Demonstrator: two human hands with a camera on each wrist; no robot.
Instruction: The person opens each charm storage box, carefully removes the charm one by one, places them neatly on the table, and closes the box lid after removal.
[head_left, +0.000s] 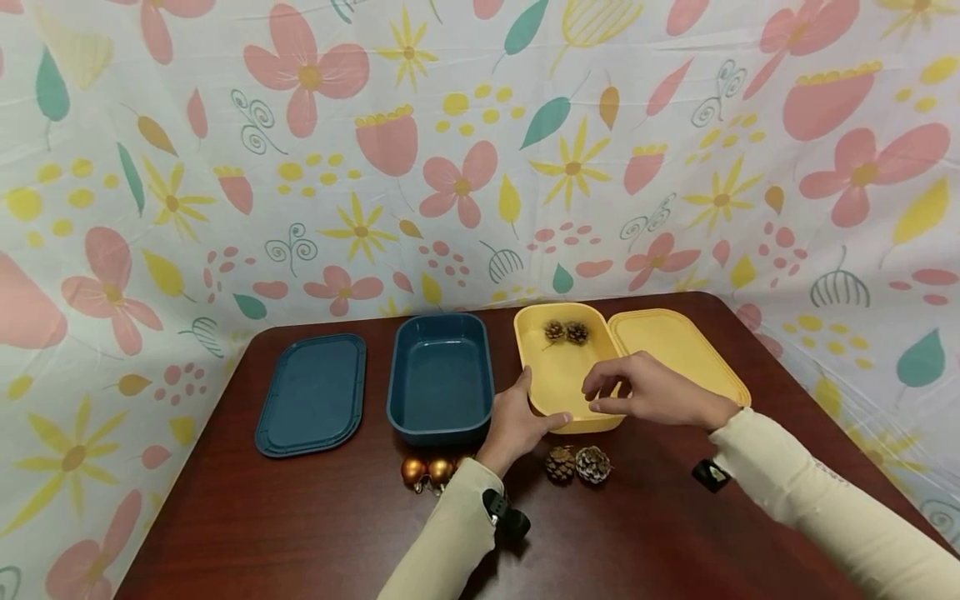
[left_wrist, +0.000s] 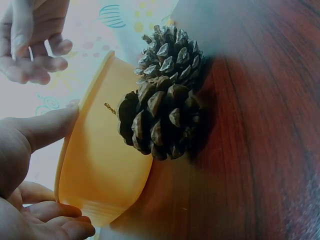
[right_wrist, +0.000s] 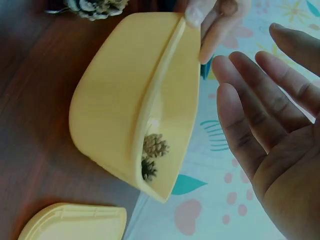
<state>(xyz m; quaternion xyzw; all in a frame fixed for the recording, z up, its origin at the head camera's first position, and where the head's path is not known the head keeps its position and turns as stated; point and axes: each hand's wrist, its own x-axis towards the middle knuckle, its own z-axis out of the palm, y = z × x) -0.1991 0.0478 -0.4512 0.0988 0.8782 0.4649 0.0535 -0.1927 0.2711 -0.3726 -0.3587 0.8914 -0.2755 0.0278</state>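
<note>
My left hand (head_left: 517, 421) holds the near left corner of the yellow box (head_left: 558, 379), its thumb at the front rim and its fingers along the left side. Over the box's right side hovers my right hand (head_left: 645, 387), fingers loosely bent with nothing between them; the right wrist view shows its fingers (right_wrist: 270, 95) spread apart. Two small pine cones (head_left: 566, 332) lie inside at the far end. On the table before the box sit a brown pine cone (left_wrist: 157, 117) and a white-tipped pine cone (left_wrist: 172, 55), side by side.
An empty blue box (head_left: 440, 375) stands left of the yellow one, with a blue lid (head_left: 313, 396) farther left. The yellow lid (head_left: 678, 350) lies to the right. Several gold and copper ball ornaments (head_left: 441, 472) are partly hidden behind my left sleeve. A flowered cloth (head_left: 465, 125) hangs behind the table.
</note>
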